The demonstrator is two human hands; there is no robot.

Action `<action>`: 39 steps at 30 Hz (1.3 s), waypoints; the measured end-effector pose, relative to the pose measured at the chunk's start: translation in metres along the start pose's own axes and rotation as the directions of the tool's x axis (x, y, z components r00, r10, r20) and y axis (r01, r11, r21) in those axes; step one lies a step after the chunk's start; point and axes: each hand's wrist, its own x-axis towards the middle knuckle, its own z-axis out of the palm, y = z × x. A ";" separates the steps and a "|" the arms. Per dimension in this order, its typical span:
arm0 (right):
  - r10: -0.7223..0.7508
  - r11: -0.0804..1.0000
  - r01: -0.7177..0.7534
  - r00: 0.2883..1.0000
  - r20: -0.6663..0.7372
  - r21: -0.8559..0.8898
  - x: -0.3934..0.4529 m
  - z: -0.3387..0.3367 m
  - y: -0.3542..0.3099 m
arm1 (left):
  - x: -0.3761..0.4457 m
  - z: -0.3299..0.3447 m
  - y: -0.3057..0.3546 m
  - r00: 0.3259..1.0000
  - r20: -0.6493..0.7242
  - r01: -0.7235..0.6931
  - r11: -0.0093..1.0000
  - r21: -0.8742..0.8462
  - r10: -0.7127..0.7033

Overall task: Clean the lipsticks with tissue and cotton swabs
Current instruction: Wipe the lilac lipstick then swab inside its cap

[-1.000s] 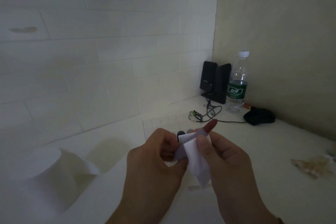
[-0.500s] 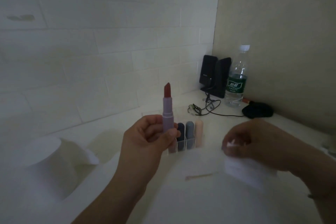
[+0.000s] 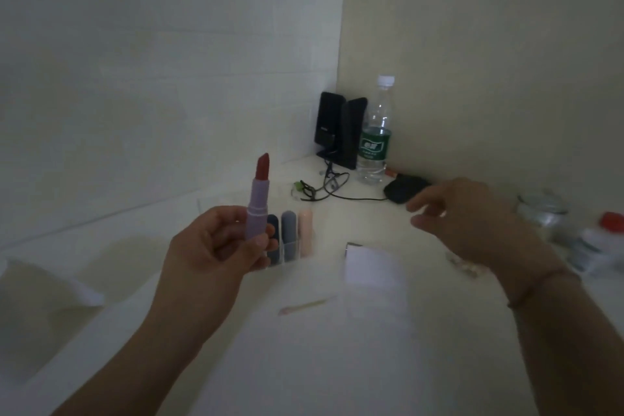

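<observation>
Lilac-cased lipstick w/ red bullet up, held upright for inspection.

Left hand pinches the case low betw. thumb & fingers, probably to keep the bullet clear of skin. Right hand is empty, fingers loosely spread, hovering above the white tissue sheet lying flat on the white table. Thin cotton swab lies near, probably next tool. Other lipsticks stand in a clear holder just behind the left hand.

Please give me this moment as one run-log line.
left hand: holds lipstick upright, uncapped | right hand: open, empty, above table | tissue: lying on table
</observation>
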 end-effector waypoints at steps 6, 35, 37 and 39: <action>-0.048 0.935 0.104 0.984 0.172 -0.339 -0.014 -0.020 0.069 | -0.003 0.005 -0.004 0.998 0.051 -0.039 0.995 0.087 0.035; -0.201 0.686 0.222 0.973 0.112 -0.693 0.009 -0.013 0.132 | 0.000 0.003 -0.013 0.997 0.072 -0.046 0.997 0.064 0.041; -0.201 0.671 0.240 0.970 0.139 -0.701 0.007 -0.020 0.127 | 0.000 0.003 -0.013 0.997 0.071 -0.039 0.997 0.062 0.034; -0.226 0.722 0.297 0.955 0.192 -0.625 0.006 -0.029 0.123 | 0.000 0.003 -0.013 0.997 0.076 -0.034 0.998 0.062 0.029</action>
